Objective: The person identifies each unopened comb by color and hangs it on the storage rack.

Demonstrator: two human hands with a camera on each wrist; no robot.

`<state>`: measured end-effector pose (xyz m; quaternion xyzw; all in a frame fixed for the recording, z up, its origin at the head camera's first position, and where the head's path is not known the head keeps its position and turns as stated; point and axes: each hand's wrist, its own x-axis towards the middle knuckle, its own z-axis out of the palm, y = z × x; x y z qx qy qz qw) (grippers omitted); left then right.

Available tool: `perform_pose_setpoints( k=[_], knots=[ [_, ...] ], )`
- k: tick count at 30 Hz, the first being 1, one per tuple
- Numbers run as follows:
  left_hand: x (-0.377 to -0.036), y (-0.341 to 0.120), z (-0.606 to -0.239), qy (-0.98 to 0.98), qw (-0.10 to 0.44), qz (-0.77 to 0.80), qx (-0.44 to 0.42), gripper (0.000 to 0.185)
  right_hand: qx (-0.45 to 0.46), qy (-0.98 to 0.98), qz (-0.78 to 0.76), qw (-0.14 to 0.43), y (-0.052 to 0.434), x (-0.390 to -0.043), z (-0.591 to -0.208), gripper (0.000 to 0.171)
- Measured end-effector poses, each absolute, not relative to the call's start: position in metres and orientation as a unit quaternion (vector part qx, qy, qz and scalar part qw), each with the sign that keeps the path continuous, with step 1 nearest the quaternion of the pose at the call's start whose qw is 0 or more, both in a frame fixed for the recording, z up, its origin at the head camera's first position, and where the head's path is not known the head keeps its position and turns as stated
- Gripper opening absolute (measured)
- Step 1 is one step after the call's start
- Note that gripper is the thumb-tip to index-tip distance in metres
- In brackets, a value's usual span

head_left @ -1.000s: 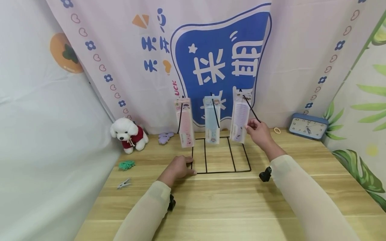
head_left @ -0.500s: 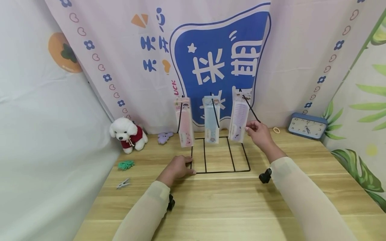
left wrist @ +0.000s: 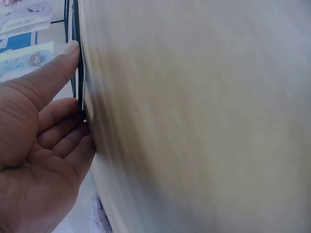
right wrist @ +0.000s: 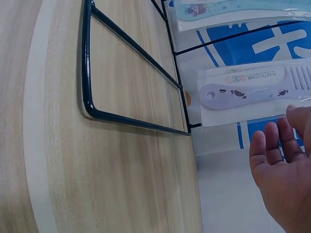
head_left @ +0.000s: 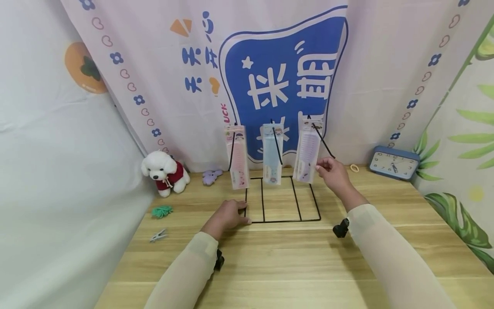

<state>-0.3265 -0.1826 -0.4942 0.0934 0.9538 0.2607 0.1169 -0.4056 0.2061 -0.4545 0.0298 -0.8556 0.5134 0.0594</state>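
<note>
A black wire display rack (head_left: 283,221) stands on the table, with packaged combs hanging from its hooks. Pink comb packets (head_left: 238,163) hang at left, blue ones (head_left: 272,159) in the middle, purple ones (head_left: 307,154) at right. My left hand (head_left: 227,214) grips the front left corner of the rack's base, thumb (left wrist: 70,53) along the rod in the left wrist view. My right hand (head_left: 335,174) pinches the lower right edge of a purple comb packet; in the right wrist view the thumb (right wrist: 296,114) meets the packet's edge, above the curled fingers (right wrist: 272,145).
At left are a white toy dog (head_left: 164,171), a purple fabric item (head_left: 212,177), a green cord bundle (head_left: 162,211) and a grey clothespin (head_left: 158,235). A small ring (head_left: 354,168) and a blue clock (head_left: 394,163) lie right. A printed curtain (head_left: 370,86) hangs behind.
The purple packets at the right hook, fanned out a second ago, now line up more closely. My right hand shifts only slightly; the left stays on the rack.
</note>
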Motion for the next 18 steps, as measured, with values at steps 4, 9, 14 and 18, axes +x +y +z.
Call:
perform_pose_setpoints(
  k=[4, 9, 14, 18],
  knots=[
    [-0.327, -0.182, -0.493, 0.955, 0.115, 0.255, 0.097, 0.069, 0.03, -0.853, 0.518, 0.057, 0.209, -0.405, -0.457, 0.033],
    [-0.327, -0.181, -0.491, 0.954, 0.117, 0.259, 0.093, 0.069, 0.024, -0.847, 0.528, 0.051, 0.214, -0.402, -0.462, 0.036],
    [-0.327, -0.182, -0.494, 0.953, 0.119, 0.265, 0.089, 0.069, 0.021, -0.838, 0.543, 0.054, 0.222, -0.398, -0.468, 0.039],
    [-0.326, -0.186, -0.496, 0.951, 0.121, 0.27, 0.089, 0.069, 0.039, -0.859, 0.504, 0.075, 0.232, -0.392, -0.473, 0.041]
  ],
)
